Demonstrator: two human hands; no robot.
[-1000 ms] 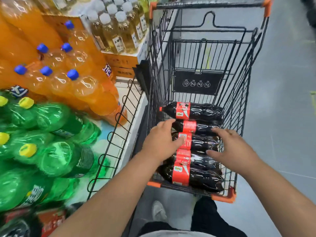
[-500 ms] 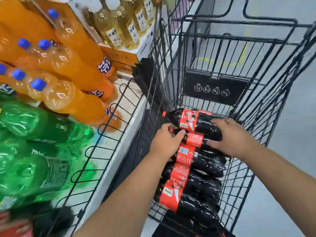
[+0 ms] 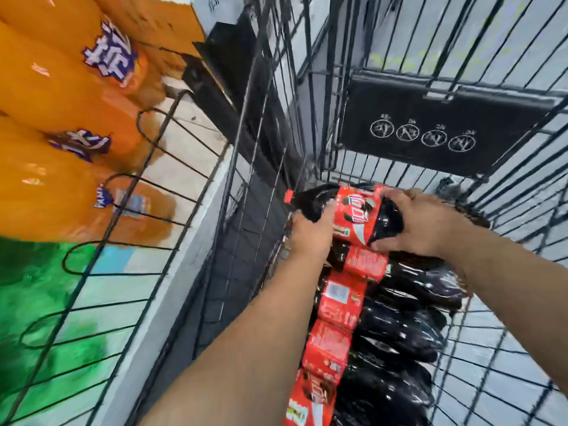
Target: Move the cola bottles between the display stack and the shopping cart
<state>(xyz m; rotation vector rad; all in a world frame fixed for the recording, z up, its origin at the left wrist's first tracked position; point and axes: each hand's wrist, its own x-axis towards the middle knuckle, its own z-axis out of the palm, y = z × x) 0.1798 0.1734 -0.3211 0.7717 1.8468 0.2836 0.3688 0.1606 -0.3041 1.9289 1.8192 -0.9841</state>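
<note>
Several cola bottles (image 3: 390,330) with red labels lie side by side in the black wire shopping cart (image 3: 270,124). The farthest cola bottle (image 3: 356,210) has its red cap pointing left. My left hand (image 3: 313,235) grips its neck and shoulder. My right hand (image 3: 427,222) wraps over its dark body right of the label. Both forearms reach down into the cart from the lower edge of the view.
Left of the cart is a display shelf with a wire front rail (image 3: 147,192). Orange soda bottles (image 3: 61,96) lie stacked on it, green soda bottles (image 3: 33,290) lower down. A black sign panel (image 3: 436,124) hangs on the cart's far wall. Grey floor shows through the cart mesh.
Both hands moved forward along the row from the middle bottles to the farthest bottle and closed round it. The view has come closer and lower into the cart.
</note>
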